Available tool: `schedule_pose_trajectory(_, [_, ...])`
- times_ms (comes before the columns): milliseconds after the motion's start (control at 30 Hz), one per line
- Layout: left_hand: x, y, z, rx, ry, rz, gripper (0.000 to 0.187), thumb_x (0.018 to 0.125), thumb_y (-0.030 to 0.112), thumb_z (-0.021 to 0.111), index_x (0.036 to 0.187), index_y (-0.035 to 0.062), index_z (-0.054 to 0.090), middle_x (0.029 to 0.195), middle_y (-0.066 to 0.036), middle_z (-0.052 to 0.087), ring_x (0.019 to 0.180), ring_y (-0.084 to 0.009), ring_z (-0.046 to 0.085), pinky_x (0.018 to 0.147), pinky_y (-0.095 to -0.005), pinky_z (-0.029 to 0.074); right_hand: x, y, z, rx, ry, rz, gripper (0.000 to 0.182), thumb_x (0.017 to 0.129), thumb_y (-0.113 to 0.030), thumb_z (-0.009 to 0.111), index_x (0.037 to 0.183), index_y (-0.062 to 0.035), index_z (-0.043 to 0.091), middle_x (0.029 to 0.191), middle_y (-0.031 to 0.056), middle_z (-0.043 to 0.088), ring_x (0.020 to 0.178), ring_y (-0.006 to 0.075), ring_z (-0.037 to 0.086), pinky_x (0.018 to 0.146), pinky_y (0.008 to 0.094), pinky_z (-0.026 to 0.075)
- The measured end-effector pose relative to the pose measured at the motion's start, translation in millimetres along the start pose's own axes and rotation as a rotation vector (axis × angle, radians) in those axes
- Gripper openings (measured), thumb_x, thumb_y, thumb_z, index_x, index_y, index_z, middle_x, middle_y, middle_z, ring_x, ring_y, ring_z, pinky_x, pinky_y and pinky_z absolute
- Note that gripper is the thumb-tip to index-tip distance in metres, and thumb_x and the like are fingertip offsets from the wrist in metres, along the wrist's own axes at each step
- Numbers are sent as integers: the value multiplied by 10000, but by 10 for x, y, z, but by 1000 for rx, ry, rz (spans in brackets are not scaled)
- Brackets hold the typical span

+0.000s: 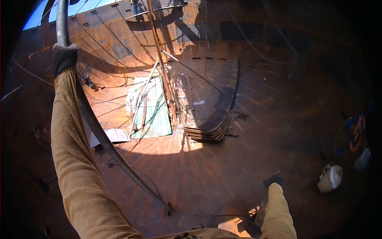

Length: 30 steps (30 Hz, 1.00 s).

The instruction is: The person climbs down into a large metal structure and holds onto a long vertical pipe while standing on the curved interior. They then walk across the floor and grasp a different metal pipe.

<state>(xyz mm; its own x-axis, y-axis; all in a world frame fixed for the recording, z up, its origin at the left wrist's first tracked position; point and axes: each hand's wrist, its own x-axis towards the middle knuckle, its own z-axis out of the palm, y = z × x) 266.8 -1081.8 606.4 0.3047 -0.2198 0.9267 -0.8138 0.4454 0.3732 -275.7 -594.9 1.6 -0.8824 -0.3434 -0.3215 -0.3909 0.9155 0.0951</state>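
Note:
My left hand (65, 58), in a dark glove, is raised at the upper left and wrapped round a long metal pipe (104, 141). Above the glove the pipe runs out of the top of the view; below, it slopes down to the rusty floor near the lower middle, looking bent through the wide lens. My right hand (273, 181), also in a dark glove, is low at the right, apart from the pipe. Its fingers blend into the dark floor, so whether it holds anything does not show. Tan sleeves cover both arms.
Curved stacked metal plates (209, 133) lie mid-floor beside a green sheet (153, 111) and a white sheet (115, 136). A tall rusty pole (161, 59) rises behind. At the right sits a beige container (330, 178). People (136, 7) stand on a high platform.

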Motion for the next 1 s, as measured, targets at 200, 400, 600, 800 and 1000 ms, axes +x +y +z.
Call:
schedule_pose_trajectory(200, [106, -228, -2, 171, -194, 45, 573, 818, 439, 713, 1041, -89, 709, 897, -201, 743, 868, -312, 749, 751, -424, 543, 106, 59, 105, 12, -42, -23, 550, 908, -563, 599, 1222, -132, 732, 1303, 109, 691, 1190, 312, 666, 1013, 421, 524])
schedule_pose_trajectory(400, [-1180, -142, -298, 61, -229, 9, 543, 907, 348, 717, 1125, -144, 650, 1050, -283, 711, 885, -354, 693, 751, -447, 551, -262, -82, -313, 25, -99, 29, 605, 889, -586, 611, 1249, -110, 713, 1326, 151, 670, 1223, 342, 640, 1038, 438, 508])
schedule_pose_trajectory(600, [-3055, -1514, -254, -215, -357, -206, 536, 820, 260, 846, 1191, -43, 607, 1056, -184, 697, 941, -264, 685, 813, -374, 556, -127, -60, -166, 12, -85, 104, 578, 885, -611, 628, 1173, -125, 749, 1299, 162, 681, 1209, 359, 640, 1022, 467, 503])
schedule_pose_trajectory(800, [-4518, -1901, -244, -195, -286, -179, 595, 818, 137, 855, 1244, -77, 500, 1108, -207, 658, 942, -255, 658, 836, -391, 568, -103, -117, -104, -8, 1, 194, 613, 878, -623, 627, 1153, -89, 747, 1243, 184, 698, 1163, 366, 656, 998, 474, 503])
schedule_pose_trajectory(1000, [-4814, -1707, -226, -204, -135, -448, 589, 853, 45, 800, 1295, -55, 424, 1115, -168, 620, 987, -231, 641, 851, -378, 572, -70, -98, -42, -144, 75, 61, 614, 890, -607, 620, 1016, -24, 766, 1099, 234, 722, 1052, 392, 684, 929, 497, 526])
